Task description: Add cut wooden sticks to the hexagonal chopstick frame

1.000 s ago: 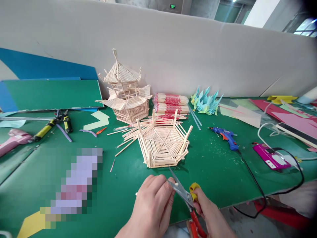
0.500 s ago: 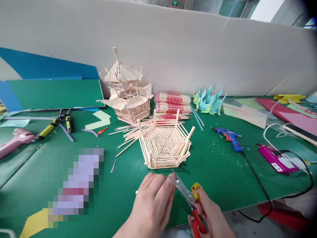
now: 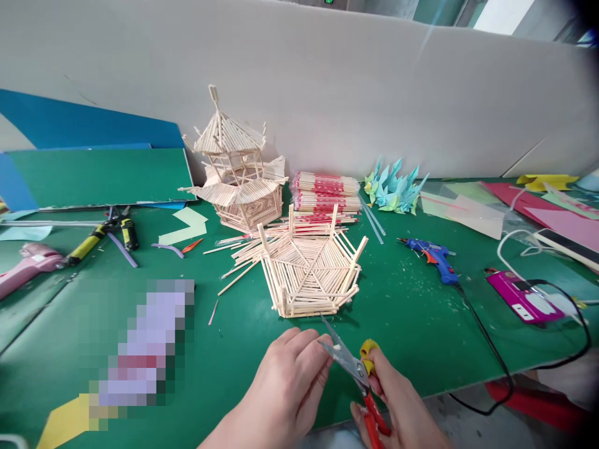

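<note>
My right hand [image 3: 395, 402] grips red and yellow scissors [image 3: 353, 368] near the table's front edge, blades slightly parted and pointing up-left. My left hand [image 3: 292, 383] is curled beside the blades, its fingers pinched on a small pale stick piece [image 3: 335, 347] held between the blades. Just beyond the hands sits a hexagonal stick frame [image 3: 309, 268] on the green mat [image 3: 412, 324]. Behind it stands a finished stick pagoda [image 3: 236, 171].
Loose sticks [image 3: 236, 255] lie left of the frame, wrapped chopstick bundles [image 3: 325, 196] behind it. A blue glue gun [image 3: 433, 257] with black cable, a magenta device [image 3: 521, 298], paper cranes [image 3: 393, 187], yellow-handled pliers [image 3: 105, 234] and a pink tool [image 3: 25, 265] also lie on the mat.
The view has shifted slightly. My hands and the scissors hold nearly the same spot, and the stick piece now shows between the blades.
</note>
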Available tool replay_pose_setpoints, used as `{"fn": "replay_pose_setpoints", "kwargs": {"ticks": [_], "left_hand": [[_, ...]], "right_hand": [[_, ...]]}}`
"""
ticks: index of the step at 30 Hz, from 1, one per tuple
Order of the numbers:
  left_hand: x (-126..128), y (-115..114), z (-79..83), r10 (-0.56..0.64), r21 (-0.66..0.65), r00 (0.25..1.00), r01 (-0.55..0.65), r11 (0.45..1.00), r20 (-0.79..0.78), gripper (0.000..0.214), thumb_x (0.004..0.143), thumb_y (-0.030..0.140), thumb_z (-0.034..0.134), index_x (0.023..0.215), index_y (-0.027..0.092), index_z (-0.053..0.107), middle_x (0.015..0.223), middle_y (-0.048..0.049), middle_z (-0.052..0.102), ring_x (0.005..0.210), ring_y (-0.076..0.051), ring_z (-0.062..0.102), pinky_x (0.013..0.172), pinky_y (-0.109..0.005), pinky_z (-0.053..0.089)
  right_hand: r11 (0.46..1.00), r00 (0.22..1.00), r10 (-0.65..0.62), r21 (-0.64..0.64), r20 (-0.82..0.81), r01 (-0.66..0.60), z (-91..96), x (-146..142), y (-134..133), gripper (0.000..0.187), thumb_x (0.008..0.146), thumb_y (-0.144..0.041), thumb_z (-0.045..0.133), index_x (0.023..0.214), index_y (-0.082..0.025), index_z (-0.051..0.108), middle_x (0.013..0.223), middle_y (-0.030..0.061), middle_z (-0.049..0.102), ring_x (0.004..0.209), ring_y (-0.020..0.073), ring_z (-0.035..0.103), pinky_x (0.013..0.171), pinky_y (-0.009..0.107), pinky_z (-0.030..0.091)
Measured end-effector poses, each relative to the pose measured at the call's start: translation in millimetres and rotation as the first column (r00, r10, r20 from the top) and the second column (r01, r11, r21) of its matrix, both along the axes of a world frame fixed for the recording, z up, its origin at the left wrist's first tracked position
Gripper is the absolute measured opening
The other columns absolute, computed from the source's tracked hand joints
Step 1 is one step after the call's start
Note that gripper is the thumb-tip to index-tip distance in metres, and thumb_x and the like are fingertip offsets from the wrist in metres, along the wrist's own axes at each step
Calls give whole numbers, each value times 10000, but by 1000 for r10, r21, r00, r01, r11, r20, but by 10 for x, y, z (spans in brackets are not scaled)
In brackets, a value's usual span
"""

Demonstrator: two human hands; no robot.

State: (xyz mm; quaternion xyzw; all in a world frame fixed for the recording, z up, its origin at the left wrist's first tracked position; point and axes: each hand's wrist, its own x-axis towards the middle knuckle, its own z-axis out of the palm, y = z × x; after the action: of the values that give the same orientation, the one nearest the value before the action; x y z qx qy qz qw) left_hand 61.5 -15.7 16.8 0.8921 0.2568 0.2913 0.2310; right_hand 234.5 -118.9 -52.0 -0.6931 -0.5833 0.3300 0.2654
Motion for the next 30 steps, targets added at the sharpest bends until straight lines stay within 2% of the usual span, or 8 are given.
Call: {"fn": "replay_pose_setpoints", "kwargs": {"ticks": [2, 5, 10, 15, 21, 24, 27, 30], "left_hand": [[-6, 1, 6, -7, -32, 1000, 7, 999, -1, 213, 853, 68, 332, 769, 156, 507, 691, -42, 576, 582, -149, 514, 540, -263, 429], [-18, 6, 10, -12, -72, 1000, 12, 997, 8, 224, 861, 88, 334, 763, 158, 522, 693, -40, 585, 598, -146, 539, 555, -256, 449], [-47, 33, 12, -48, -178, 995, 63, 982, 83, 253, 898, 136, 324, 805, 187, 554, 687, -21, 610, 606, -132, 574, 557, -221, 463], [-51, 67, 25, -113, -394, 981, 169, 904, 160, 253, 911, 156, 349, 798, 174, 575, 705, -28, 624, 616, -123, 574, 561, -213, 447], [-47, 96, 64, -103, -514, 973, 197, 835, 206, 276, 915, 194, 362, 800, 159, 610, 736, -52, 639, 641, -135, 571, 588, -231, 434], [-51, 121, 75, -112, -624, 966, 238, 744, 234, 275, 908, 223, 380, 821, 161, 633, 744, -48, 626, 650, -141, 547, 605, -243, 420], [-62, 154, 92, -127, -756, 958, 282, 591, 258, 274, 878, 267, 436, 748, 151, 647, 648, -17, 561, 582, -128, 469, 557, -240, 382], [-83, 188, 122, -111, -844, 955, 294, 449, 273, 252, 829, 276, 506, 650, 154, 635, 565, 21, 465, 521, -102, 382, 505, -220, 334]], "right_hand": [[999, 999, 30, -13, -14, -31, -46, -10, 3, 557, 649, -184, 526, 1183, -103, 392, 897, 112, 633, 808, 203, 612, 714, 243, 497], [998, 999, -11, -56, -38, 8, -105, -64, 5, 591, 586, -177, 558, 1154, -102, 413, 868, 97, 627, 794, 206, 615, 655, 223, 497], [996, 997, -70, -65, -24, 68, -83, -121, 15, 565, 627, -260, 598, 1155, -156, 426, 905, 76, 584, 817, 189, 592, 673, 203, 490], [997, 997, -66, -52, -31, 64, -79, -73, 39, 616, 655, -284, 582, 1212, -133, 367, 941, 104, 574, 827, 210, 581, 691, 261, 497], [997, 997, -65, -31, -49, 64, -161, -56, 47, 672, 631, -259, 599, 1250, -174, 351, 921, 81, 602, 874, 232, 591, 733, 274, 483], [996, 996, -88, -24, -22, 88, -135, -64, 53, 658, 669, -318, 582, 1254, -147, 334, 1008, 118, 575, 918, 240, 578, 745, 286, 481], [999, 999, -41, -24, 28, 42, -66, -49, 70, 727, 666, -345, 593, 1280, -121, 274, 1088, 152, 549, 977, 262, 552, 801, 330, 463], [998, 999, 24, -52, 44, -22, -10, -33, 94, 609, 642, -296, 588, 1192, -140, 379, 1011, 133, 585, 897, 257, 572, 751, 337, 475]]}}
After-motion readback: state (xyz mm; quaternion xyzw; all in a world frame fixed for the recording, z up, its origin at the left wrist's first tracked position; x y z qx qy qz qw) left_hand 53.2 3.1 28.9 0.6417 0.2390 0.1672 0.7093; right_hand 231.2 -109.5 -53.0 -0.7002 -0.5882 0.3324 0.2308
